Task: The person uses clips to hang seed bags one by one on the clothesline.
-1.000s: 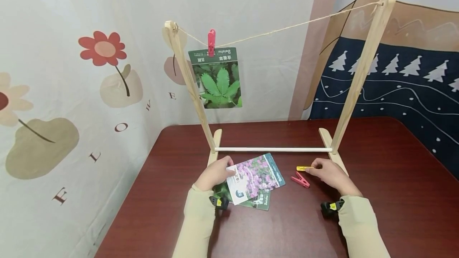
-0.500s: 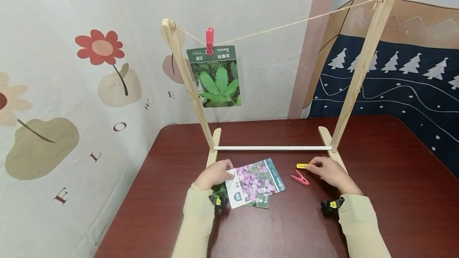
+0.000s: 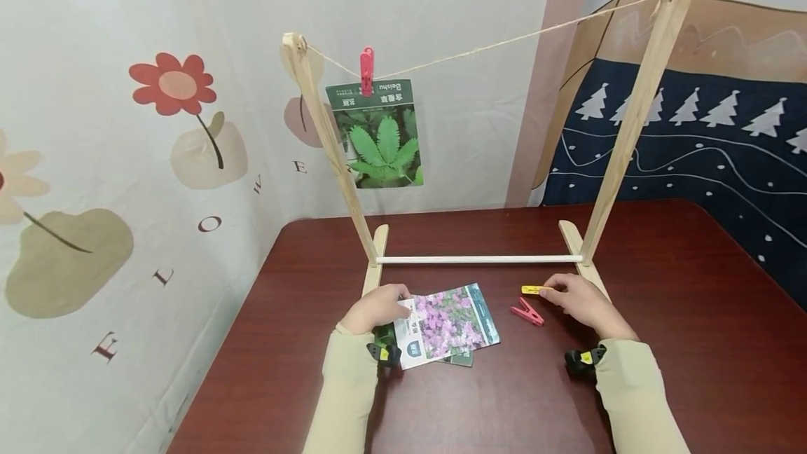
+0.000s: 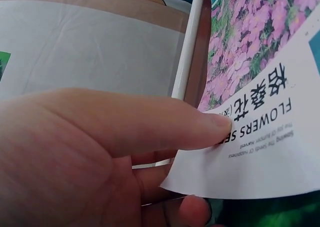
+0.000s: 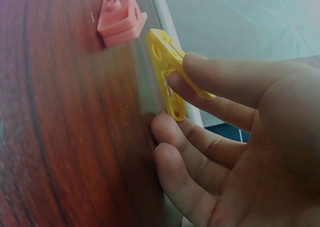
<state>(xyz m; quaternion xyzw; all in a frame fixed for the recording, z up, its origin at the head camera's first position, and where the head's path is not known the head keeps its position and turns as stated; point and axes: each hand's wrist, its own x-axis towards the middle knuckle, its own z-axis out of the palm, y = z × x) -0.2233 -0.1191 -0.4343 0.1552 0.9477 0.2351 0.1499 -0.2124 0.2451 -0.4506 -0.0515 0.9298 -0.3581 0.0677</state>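
My left hand (image 3: pixel 376 308) pinches the white end of a seed packet with pink flowers (image 3: pixel 449 322), thumb on top in the left wrist view. Beneath that packet lies a green seed packet (image 3: pixel 463 359), mostly covered. On the right, my right hand (image 3: pixel 583 303) pinches a yellow clothespin (image 5: pixel 167 72) between thumb and fingers, close to the tabletop. A pink clothespin (image 3: pixel 527 312) rests on the table just beside it. Another green seed packet (image 3: pixel 381 142) with a leaf picture hangs upside down from the string, held by a pink clothespin (image 3: pixel 367 70).
A wooden frame (image 3: pixel 621 139) stands on the dark red table (image 3: pixel 479 412), with a white crossbar (image 3: pixel 479 259) low between its posts. A thin string (image 3: pixel 504 42) runs between the post tops. Behind hangs a patterned cloth (image 3: pixel 208 202).
The flower packet has turned slightly and its far end has come down toward me, covering more of the green packet. The yellow clothespin stays in the right hand, which barely moves.
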